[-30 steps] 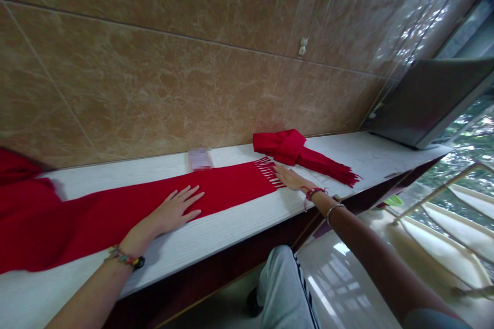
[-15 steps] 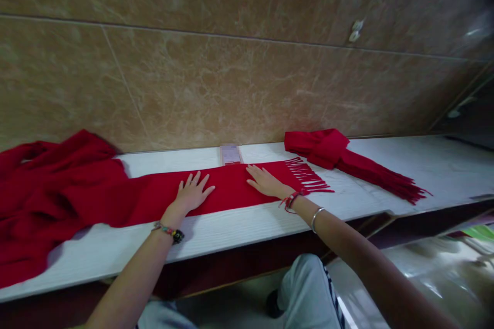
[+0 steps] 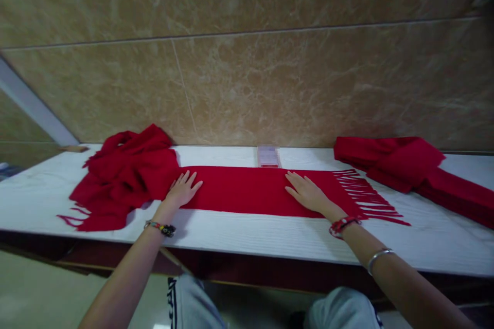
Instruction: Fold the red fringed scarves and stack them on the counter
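Note:
A long red scarf (image 3: 247, 190) with fringed ends lies lengthwise on a white shelf (image 3: 270, 236). Its right part is spread flat, its left part is bunched in a heap (image 3: 123, 175). My left hand (image 3: 182, 190) rests flat and open on the scarf beside the heap. Flat and open too, my right hand (image 3: 306, 193) lies on the scarf left of the right-hand fringe (image 3: 366, 200). Both wrists wear bracelets.
A second red scarf (image 3: 409, 167), folded, lies on the shelf at the right. A small pinkish box (image 3: 268, 157) stands against the brown marble wall (image 3: 247, 77) behind the scarf. My knees (image 3: 193, 308) show below the shelf edge.
The view has swung left, bringing the bunched end fully into sight. Both hands have slid left along the scarf, the right one from the fringe onto the cloth.

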A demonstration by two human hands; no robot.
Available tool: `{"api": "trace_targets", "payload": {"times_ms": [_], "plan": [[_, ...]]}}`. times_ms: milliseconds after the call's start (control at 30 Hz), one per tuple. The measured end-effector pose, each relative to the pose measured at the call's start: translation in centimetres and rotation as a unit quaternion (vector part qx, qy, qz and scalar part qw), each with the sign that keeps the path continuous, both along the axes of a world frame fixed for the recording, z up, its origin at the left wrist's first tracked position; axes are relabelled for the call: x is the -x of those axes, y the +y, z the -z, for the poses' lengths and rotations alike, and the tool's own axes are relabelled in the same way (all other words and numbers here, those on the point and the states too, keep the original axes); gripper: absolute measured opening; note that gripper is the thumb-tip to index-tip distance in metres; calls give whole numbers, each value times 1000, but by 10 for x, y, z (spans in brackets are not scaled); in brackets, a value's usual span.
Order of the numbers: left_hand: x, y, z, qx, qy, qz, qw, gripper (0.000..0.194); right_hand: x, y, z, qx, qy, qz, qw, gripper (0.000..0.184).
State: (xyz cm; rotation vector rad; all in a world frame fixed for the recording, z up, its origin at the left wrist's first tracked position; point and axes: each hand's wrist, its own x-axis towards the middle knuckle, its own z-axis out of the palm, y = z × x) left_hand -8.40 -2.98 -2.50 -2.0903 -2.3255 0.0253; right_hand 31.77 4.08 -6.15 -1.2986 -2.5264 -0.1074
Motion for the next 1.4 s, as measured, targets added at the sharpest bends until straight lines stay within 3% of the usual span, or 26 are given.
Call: {"api": "trace_targets", "payload": {"times_ms": [100, 300, 400, 633, 733, 867, 1033, 1167, 1400], "plan": [[-13, -8, -4, -17, 0, -52, 999, 60, 1, 0, 0, 5, 5, 1, 1000, 51], [-108, 5, -10, -66, -50, 121, 989, 60, 2, -4, -7, -1, 24, 7, 1000, 51], [-132, 15, -5, -57, -68, 154, 984, 60, 5, -9, -15, -25, 51, -24, 998, 49], [-133, 19, 5, -36, -38, 141, 989, 52, 28, -34, -27, 12, 50, -136, 989, 53], [-132, 16, 1, -51, -39, 128, 990, 49, 39, -41, -32, 32, 47, -126, 990, 52], [-128, 14, -2, -52, -36, 60, 996, 50, 62, -49, -40, 34, 47, -98, 994, 54], [-123, 14, -1, -19, -28, 43, 998, 53, 82, -52, -35, 44, 3, -115, 992, 52], [-122, 16, -2, 1, -43, 38, 998, 55, 46, -44, -27, 50, -25, -82, 995, 50], [-123, 18, -4, 9, -51, 32, 998, 56, -89, -18, -6, -7, -77, 28, 997, 45]]}}
